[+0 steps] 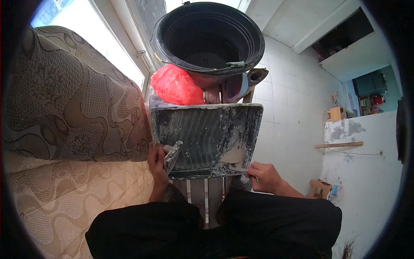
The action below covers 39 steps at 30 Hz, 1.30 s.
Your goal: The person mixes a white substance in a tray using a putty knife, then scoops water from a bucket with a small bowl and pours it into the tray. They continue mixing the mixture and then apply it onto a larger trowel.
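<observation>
The left hand (157,166) grips a plaster-caked rag (172,156) at the near left edge of the tray (207,136), fingers closed round it, while the right hand (265,177) pinches the tray's near right corner, fingers narrow. To wipe well, I judge the right hand should hold that corner firm and keep the tray level on the knees (it sits just before the black bucket (209,36) and red bag (177,85)), the rag pressed flat along the ribs. No brand, label or writing can be read.

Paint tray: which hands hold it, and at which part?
Both hold the paint tray at its near edge: left hand at the left corner, together with a putty knife; right hand at the right corner.
</observation>
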Tool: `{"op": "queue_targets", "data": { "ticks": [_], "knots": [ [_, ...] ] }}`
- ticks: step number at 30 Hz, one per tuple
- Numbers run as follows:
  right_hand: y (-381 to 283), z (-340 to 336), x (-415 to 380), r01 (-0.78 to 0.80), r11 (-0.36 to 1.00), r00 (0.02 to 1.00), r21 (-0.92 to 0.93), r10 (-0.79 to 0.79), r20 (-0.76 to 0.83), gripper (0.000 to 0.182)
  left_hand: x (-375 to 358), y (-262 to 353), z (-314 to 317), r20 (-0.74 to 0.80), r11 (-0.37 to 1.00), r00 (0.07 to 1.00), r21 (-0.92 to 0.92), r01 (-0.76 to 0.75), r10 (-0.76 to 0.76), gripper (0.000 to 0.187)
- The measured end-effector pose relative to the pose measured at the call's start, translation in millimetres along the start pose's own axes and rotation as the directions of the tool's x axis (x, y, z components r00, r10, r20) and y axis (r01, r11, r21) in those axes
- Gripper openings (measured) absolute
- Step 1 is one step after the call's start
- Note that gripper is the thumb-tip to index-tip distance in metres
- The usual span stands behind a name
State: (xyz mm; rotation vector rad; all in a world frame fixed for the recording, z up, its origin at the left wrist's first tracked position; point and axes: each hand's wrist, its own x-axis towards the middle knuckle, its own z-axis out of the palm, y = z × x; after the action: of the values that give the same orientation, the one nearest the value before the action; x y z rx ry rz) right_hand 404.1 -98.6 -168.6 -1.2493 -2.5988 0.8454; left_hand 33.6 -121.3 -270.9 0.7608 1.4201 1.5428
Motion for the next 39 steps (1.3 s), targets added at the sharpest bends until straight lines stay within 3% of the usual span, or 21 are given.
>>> {"op": "queue_targets", "data": {
  "ticks": [2, 6, 8, 12, 14, 18, 20, 24, 27, 29, 34, 37, 39],
  "knots": [
    [13, 10, 6, 0.073, 0.996, 0.997, -0.052, -0.073, 0.012, 0.015, 1, 2, 3, -0.002, 1.0, 1.0, -0.015, -0.02, 0.02, 0.028],
    [26, -7, 28, 0.046, 0.999, 0.999, 0.022, -0.045, -0.017, 0.016, -2, -1, 4, -0.12, 1.0, 0.993, 0.008, 0.002, -0.001, 0.027],
    [14, -23, 34, 0.002, 0.997, 1.0, 0.077, -0.003, 0.011, 0.016, -1, 5, 2, 0.004, 0.997, 0.998, 0.038, -0.061, 0.061, 0.027],
    [27, -9, 37, -0.003, 0.999, 0.991, 0.04, -0.003, 0.133, 0.015, -1, 9, 7, -0.007, 0.998, 1.0, -0.055, -0.015, 0.015, 0.027],
    [34, 0, 40, 0.025, 1.0, 0.998, 0.013, -0.025, 0.055, 0.015, -3, 12, 8, -0.031, 0.994, 0.997, 0.086, -0.073, 0.076, 0.027],
    [22, -11, 38, 0.036, 0.999, 0.998, 0.013, -0.037, 0.045, 0.015, -1, 0, -5, 0.043, 1.0, 0.999, 0.021, -0.006, 0.006, 0.026],
    [4, -25, 34, -0.077, 0.996, 0.997, 0.035, 0.075, 0.034, 0.016, -4, -2, -1, -0.029, 1.0, 0.999, 0.01, 0.028, -0.028, 0.026],
    [3, 0, 13, -0.084, 0.996, 0.994, 0.029, 0.082, 0.068, 0.016, -4, -5, 1, -0.077, 0.998, 0.997, -0.067, 0.022, -0.027, 0.026],
    [6, 24, 5, -0.011, 1.0, 0.998, 0.005, 0.011, -0.067, 0.016, -3, 9, 4, -0.019, 0.995, 0.997, -0.061, 0.076, -0.078, 0.026],
    [11, 20, 5, -0.025, 0.999, 0.994, 0.044, 0.03, -0.104, 0.017, 1, 15, 7, 0.031, 1.0, 0.999, 0.023, -0.018, 0.018, 0.029],
    [-1, 3, -2, -0.106, 0.988, 0.985, 0.109, 0.119, -0.122, 0.019, 0, 25, 16, -0.014, 0.995, 0.999, 0.091, -0.032, 0.034, 0.032],
    [-3, 17, -9, 0.062, 0.998, 0.997, 0.016, -0.061, -0.048, 0.017, 2, 22, 15, -0.022, 0.99, 0.996, 0.119, -0.08, 0.083, 0.032],
    [5, 24, -3, 0.076, 0.997, 0.995, 0.01, -0.075, -0.058, 0.017, 2, 20, 14, -0.002, 0.981, 0.992, 0.153, -0.122, 0.124, 0.031]
  ]
}}
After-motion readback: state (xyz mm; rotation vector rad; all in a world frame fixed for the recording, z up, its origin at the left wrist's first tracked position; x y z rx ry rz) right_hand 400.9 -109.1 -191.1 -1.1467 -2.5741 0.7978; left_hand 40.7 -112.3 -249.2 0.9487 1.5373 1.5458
